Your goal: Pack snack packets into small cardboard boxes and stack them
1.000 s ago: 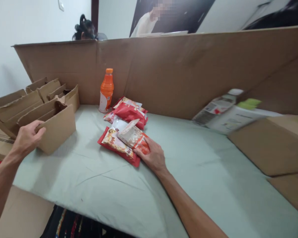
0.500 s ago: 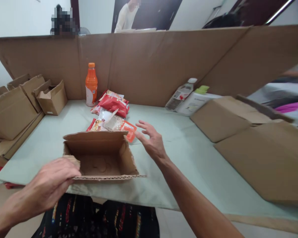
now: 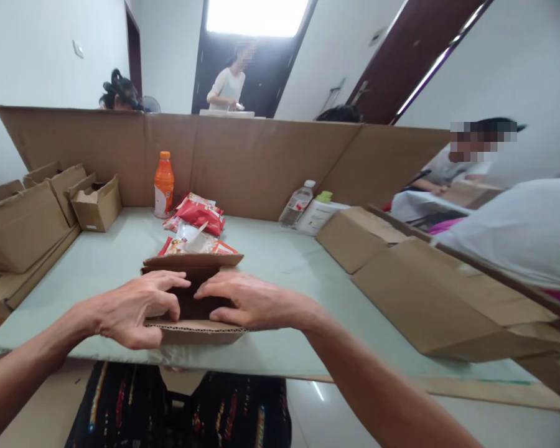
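An open cardboard box [image 3: 196,337] stands near the table's front edge, its back flap raised. Over its left end, my left hand [image 3: 135,308] is open, fingers spread and curved above the opening, thumb by the front rim. My right hand [image 3: 252,300] lies across the right end, fingers reaching over the opening with the thumb apart from them. It seems to touch the right side, which the hand hides. Much of the inside is dark or covered. Right behind the box are a food packet with red and orange print [image 3: 226,247] and a red packet [image 3: 200,215].
An orange bottle [image 3: 164,186] stands at the back left, beside small cardboard boxes [image 3: 98,205]. A clear bottle [image 3: 297,205] and a white bottle with green cap [image 3: 315,216] lean against the cardboard partition [image 3: 252,162]. Larger boxes [image 3: 415,292] line the right. People are beyond the partition.
My right hand has moved left from beside the packets onto the box's right end. My left hand has let go of the left flap and spread its fingers. The view has tilted up.
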Action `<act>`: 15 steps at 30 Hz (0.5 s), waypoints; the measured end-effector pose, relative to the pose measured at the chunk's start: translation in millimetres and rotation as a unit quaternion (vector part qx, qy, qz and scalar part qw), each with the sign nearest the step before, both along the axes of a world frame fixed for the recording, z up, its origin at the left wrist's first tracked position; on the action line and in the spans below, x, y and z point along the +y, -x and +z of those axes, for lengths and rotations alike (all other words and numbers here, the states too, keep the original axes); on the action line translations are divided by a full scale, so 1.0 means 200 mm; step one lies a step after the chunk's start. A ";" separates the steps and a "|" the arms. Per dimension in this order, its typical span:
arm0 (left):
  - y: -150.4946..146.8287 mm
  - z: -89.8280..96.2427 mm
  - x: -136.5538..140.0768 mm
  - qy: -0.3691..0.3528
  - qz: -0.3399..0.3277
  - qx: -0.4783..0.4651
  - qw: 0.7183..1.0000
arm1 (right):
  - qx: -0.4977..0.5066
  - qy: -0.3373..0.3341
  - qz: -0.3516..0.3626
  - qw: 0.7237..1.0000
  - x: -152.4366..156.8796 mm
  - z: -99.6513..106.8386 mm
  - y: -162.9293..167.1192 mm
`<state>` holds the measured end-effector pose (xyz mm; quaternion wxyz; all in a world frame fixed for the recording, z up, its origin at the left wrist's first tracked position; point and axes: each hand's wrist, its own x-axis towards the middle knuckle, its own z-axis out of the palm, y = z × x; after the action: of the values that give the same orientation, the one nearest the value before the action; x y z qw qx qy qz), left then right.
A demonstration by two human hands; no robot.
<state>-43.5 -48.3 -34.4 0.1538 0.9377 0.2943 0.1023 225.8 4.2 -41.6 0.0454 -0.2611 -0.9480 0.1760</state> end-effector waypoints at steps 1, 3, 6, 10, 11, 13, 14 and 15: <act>-0.02 0.01 0.02 0.002 -0.018 0.011 1.000 | -0.027 -0.001 0.007 1.000 0.00 0.01 0.02; -0.06 0.03 0.06 0.003 -0.044 0.043 0.998 | -0.072 -0.014 0.018 0.997 -0.01 0.04 0.07; -0.11 0.06 0.09 -0.003 -0.032 0.138 0.990 | -0.137 -0.061 0.010 0.989 -0.04 0.07 0.14; -0.13 0.08 0.06 -0.062 -0.024 0.216 0.974 | -0.232 -0.142 -0.048 0.961 -0.06 0.10 0.18; -0.12 0.09 0.05 -0.088 -0.022 0.204 0.975 | -0.243 -0.154 -0.061 0.956 -0.06 0.10 0.17; -0.08 0.09 0.02 -0.147 -0.004 0.154 0.977 | -0.246 -0.167 -0.087 0.951 -0.06 0.10 0.13; -0.05 0.08 0.01 -0.174 0.007 0.125 0.977 | -0.240 -0.170 -0.099 0.951 -0.05 0.09 0.09; -0.02 0.07 -0.01 -0.196 0.015 0.098 0.976 | -0.231 -0.174 -0.111 0.951 -0.05 0.08 0.04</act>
<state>-39.9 -50.7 -21.3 -0.0644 0.9506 0.2961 0.0676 217.7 -5.9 -25.1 -0.1105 -0.3867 -0.9134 -0.0631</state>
